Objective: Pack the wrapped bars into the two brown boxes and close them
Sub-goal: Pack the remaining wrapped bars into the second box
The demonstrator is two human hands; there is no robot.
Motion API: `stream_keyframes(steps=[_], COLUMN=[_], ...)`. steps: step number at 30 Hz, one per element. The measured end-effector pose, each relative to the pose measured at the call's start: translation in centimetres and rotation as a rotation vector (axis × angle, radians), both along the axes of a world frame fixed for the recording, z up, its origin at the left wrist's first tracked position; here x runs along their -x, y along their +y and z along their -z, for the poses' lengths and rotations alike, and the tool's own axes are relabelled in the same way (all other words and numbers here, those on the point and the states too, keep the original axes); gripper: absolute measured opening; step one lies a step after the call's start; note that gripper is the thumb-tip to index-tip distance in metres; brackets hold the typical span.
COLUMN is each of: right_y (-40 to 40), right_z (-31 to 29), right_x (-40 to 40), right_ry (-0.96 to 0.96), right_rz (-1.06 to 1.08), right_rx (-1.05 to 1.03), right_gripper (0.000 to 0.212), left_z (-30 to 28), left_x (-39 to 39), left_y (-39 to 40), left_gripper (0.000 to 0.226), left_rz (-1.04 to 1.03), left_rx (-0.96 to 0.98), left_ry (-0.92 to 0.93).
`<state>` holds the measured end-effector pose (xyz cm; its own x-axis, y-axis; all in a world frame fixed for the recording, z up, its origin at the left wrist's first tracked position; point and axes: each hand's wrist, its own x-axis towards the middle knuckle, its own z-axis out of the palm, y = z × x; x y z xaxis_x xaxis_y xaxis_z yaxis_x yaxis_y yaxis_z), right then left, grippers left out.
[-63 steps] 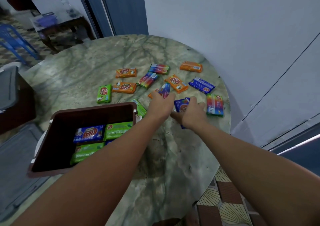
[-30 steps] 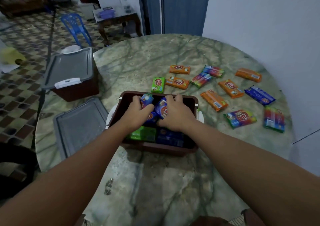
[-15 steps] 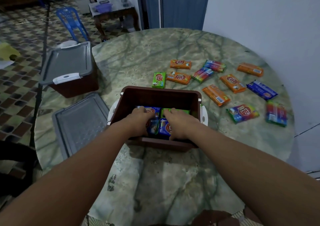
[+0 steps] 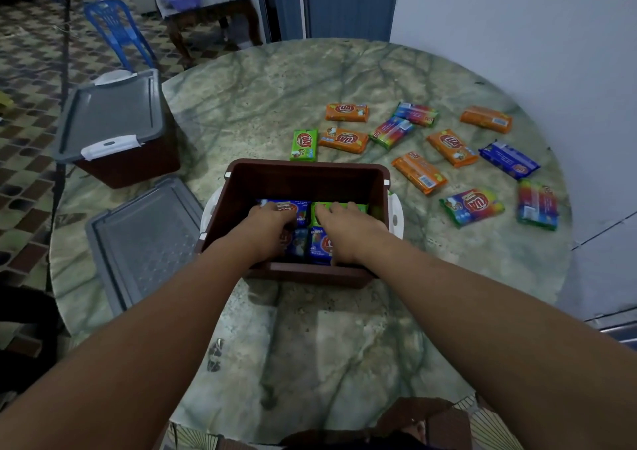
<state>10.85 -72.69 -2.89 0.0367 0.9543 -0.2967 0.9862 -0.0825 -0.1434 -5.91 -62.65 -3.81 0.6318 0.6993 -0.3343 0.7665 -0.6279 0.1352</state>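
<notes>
Two hands, left (image 4: 267,230) and right (image 4: 348,230), fingers flat on blue and green wrapped bars (image 4: 319,242) inside open brown box (image 4: 306,177).

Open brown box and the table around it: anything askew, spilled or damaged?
Nothing stands out. The open brown box sits upright, both hands inside on the packed bars; loose bars lie flat awaiting packing, and the grey lid lies beside it.
</notes>
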Motion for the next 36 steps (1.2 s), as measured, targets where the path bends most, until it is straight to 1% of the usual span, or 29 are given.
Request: stream_keyframes(steps=[2,5,13,15,16,17,18,19,20,22,24,25,26,27,29,30,31,32,36], right_y=[0.1,0.0,-0.3,-0.3,-0.3,-0.3,-0.3,-0.3,-0.3,-0.3,-0.3,-0.4,-0.5,-0.5,-0.5,-0.4,-0.3,-0.2,-0.2], right_z=[0.0,0.0,-0.2,-0.6,-1.0,-1.2,-1.5,-1.7,-1.8,-2.0,-2.2,-2.2,-2.1,-1.9,-1.7,-1.6,-1.5,-1.4,-1.1], right_x=[0.0,0.0,0.2,0.3,0.3,0.1,-0.3,-0.7,-1.2,-2.1,-2.7,-3.0,-3.3,-3.5,-3.8,-3.9,-4.1,-4.2,-4.6], right_ry=[0.0,0.004,-0.022,0.023,0.056,0.081,0.074,0.039,-0.007,-0.08,-0.112,-0.104,-0.067,0.012,0.201,0.249,0.263,0.262,0.249], right_rz=[-0.001,0.012,0.016,0.051,0.08,0.112,0.139,0.172,0.214,0.334,0.484,0.558,0.619,0.665,0.708,0.707,0.702,0.699,0.677], right_rx=[0.003,0.005,0.015,-0.066,-0.156,-0.269,-0.381,-0.472,-0.541,-0.606,-0.56,-0.505,-0.437,-0.369,-0.285,-0.276,-0.281,-0.287,-0.297], right_gripper=[0.073,0.071,0.072,0.07,0.063,0.051,0.039,0.033,0.034,0.043,0.056,0.064,0.071,0.075,0.069,0.064,0.061,0.059,0.057], left_z=[-0.1,-0.1,-0.3,-0.4,-0.7,-1.0,-1.5,-2.0,-2.6,-4.0,-4.8,-5.0,-4.9,-4.7,-3.9,-3.5,-3.1,-2.8,-2.8], left_x=[0.0,0.0,0.0,0.3,0.5,0.7,0.9,1.1,1.2,1.5,1.9,2.2,2.4,2.5,2.5,2.5,2.4,2.3,1.7], left_y=[-0.1,-0.1,-0.4,-0.4,-0.3,-0.2,-0.2,0.1,0.3,0.9,1.8,2.4,2.9,3.3,3.8,3.9,4.0,4.0,3.9], left_gripper=[0.059,0.059,0.057,0.064,0.069,0.073,0.074,0.07,0.062,0.049,0.05,0.054,0.058,0.061,0.06,0.057,0.054,0.052,0.053], left_rz=[-0.009,-0.01,-0.003,-0.008,-0.011,-0.015,-0.025,-0.037,-0.052,-0.11,-0.196,-0.244,-0.292,-0.339,-0.428,-0.462,-0.486,-0.498,-0.537], left_rx=[0.008,0.015,0.003,0.016,0.02,0.011,-0.023,-0.083,-0.167,-0.348,-0.483,-0.509,-0.499,-0.457,-0.282,-0.185,-0.123,-0.101,-0.106], left_ry=[-0.004,-0.012,0.002,-0.006,-0.011,-0.018,-0.024,-0.035,-0.056,-0.13,-0.166,-0.153,-0.131,-0.115,-0.15,-0.195,-0.23,-0.248,-0.232])
